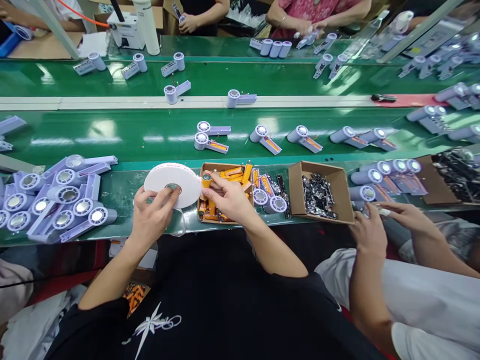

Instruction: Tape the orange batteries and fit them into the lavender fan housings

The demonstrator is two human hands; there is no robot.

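Observation:
My left hand grips a white roll of tape or labels, with the fingers at its centre hole. The roll is tilted, and a clear loop of strip hangs below it. My right hand pinches an orange battery against the roll's right edge; its fingertips partly hide the battery. Beneath that hand stands a cardboard box full of loose orange batteries. Right beside the box lie two lilac fan bodies with orange batteries in their handles.
A box of small black circuit boards stands to the right, near a co-worker's hands. Many lilac fan bodies are piled at left. More fan parts lie along the green conveyor. Co-workers sit across it.

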